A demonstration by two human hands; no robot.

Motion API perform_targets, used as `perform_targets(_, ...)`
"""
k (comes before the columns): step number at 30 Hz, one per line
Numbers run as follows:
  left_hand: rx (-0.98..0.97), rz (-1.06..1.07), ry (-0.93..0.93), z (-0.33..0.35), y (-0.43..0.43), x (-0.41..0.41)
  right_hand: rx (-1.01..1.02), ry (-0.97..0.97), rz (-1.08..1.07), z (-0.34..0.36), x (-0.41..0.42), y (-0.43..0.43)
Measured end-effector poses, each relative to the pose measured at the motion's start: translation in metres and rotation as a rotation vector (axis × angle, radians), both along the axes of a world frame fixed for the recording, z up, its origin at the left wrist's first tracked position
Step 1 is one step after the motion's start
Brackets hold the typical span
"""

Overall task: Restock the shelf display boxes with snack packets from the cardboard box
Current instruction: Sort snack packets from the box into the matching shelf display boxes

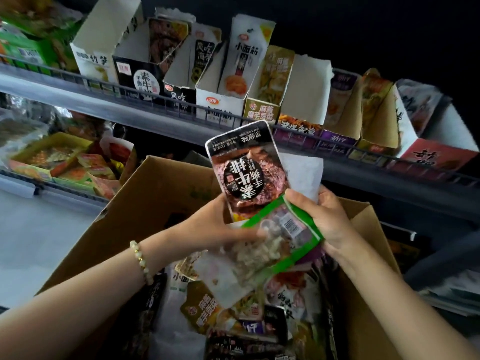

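Left grip (220, 229) clasps a dark packet (246, 167) upright, right grip (330, 219) pinches a green packet (283, 237) at its five o'clock, above the box (145, 203); label probably being matched to its display box (140, 81), eleven o'clock.

The dark packet (246, 175) reads "手撕素牛排" upside down; a white display box (246, 55) reads "小面筋".

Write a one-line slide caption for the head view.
Left hand and right hand hold a dark packet and a green-edged packet over the cardboard box, below the shelf display boxes.
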State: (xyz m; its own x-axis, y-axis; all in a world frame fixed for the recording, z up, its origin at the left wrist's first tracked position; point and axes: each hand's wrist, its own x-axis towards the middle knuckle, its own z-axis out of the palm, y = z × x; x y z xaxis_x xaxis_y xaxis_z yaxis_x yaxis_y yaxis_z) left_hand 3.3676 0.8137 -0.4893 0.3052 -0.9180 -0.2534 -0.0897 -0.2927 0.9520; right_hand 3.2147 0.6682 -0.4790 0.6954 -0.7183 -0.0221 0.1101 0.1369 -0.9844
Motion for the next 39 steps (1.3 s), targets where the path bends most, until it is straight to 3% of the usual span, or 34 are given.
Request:
perform_targets(6,-0.161,-0.032,0.010,-0.004,0.003,-0.010,0.046,0.023,-0.012,-0.006,0.008,0.004)
perform_targets(11,-0.217,0.056,-0.077,0.003,0.011,0.004,0.015,0.094,0.083,-0.003,0.006,0.010)
perform_targets(15,-0.249,0.148,-0.015,0.009,0.012,0.010,0.129,0.055,0.205,-0.006,0.009,0.017)
perform_targets(22,-0.268,0.190,-0.030,0.012,0.015,0.006,0.143,0.049,-0.017,-0.009,0.011,0.018)
perform_targets(27,-0.347,0.485,-0.034,0.010,0.016,0.027,-0.060,0.155,-0.168,0.003,-0.001,0.004)
perform_targets(33,-0.274,0.436,-0.197,0.001,0.011,0.012,-0.404,0.405,0.125,-0.007,0.006,0.026)
perform_targets(36,-0.252,0.344,-0.229,0.002,0.009,-0.005,-0.422,0.348,0.307,-0.015,0.014,0.044)
perform_targets(39,-0.311,0.321,-0.157,0.006,0.009,-0.008,-0.423,0.312,0.348,-0.012,0.018,0.048)
